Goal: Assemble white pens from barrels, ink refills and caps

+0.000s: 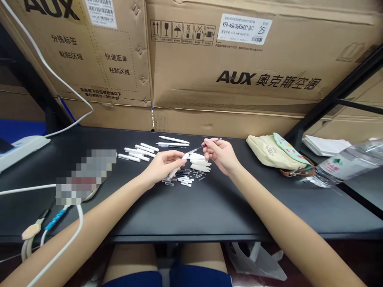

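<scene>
My left hand [167,163] is closed around a white pen barrel [174,171], tilted over the parts on the black table. In the fingers of my right hand [218,153] is a thin dark pen refill [199,149], its lower end at the top of the barrel. Just beneath my hands lie white pointed pen parts [200,165], dark refills [184,172], small white pieces [185,181], little springs [197,174] and clear pieces [169,183]. Several white barrels [140,150] rest left of my left hand. Behind it are assembled-looking white pens [175,140].
Large cardboard boxes [191,59] stand along the back. To the right are a cream pouch [269,151], white papers [326,145] and a plastic bottle [341,163]. A blurred-out object [86,175], white cables [80,223] and a power strip [24,149] are on the left.
</scene>
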{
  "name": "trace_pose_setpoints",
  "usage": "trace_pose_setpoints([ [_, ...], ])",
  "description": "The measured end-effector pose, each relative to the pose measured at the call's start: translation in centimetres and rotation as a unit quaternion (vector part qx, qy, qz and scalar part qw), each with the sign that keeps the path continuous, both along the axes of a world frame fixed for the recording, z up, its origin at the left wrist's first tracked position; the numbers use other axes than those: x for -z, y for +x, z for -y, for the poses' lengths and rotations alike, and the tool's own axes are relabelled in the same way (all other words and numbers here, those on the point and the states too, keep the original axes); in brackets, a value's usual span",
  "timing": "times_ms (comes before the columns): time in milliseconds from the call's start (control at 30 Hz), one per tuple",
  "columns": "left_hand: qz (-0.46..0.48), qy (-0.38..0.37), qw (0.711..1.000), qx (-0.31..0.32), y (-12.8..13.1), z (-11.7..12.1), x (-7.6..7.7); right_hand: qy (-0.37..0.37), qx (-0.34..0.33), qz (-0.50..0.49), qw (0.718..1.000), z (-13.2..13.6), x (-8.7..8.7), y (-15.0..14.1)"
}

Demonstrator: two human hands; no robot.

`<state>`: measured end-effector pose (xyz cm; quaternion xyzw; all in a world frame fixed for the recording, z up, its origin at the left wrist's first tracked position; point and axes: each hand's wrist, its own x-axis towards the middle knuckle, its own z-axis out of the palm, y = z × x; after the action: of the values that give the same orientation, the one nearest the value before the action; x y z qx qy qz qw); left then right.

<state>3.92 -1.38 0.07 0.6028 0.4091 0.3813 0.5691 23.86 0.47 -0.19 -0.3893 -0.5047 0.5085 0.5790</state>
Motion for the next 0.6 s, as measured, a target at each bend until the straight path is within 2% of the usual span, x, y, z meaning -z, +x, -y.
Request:
trace_pose_setpoints([
  [100, -0.018, 0.006, 1.0, 0.018, 0.02, 0.07, 0.27, -0.011, -0.049, 0.034, 0.998, 0.47, -0.11, -0.29],
  [267, -0.035, 0.019, 0.996, 0.086, -0.06, 0.12, 0.72, -0.033, -0.121, 0.064, 0.99, 0.93, -0.1, -0.46],
  [400, -0.022, 0.035, 0.995, 0.088, -0.03, 0.15, 0.79, -0.052, -0.155, 0.057, 0.985, 0.92, 0.04, -0.32],
  [600, -0.015, 0.033, 0.996, 0.082, -0.03, 0.12, 0.68, -0.106, -0.164, 0.008, 0.981, 0.8, 0.33, -0.39],
])
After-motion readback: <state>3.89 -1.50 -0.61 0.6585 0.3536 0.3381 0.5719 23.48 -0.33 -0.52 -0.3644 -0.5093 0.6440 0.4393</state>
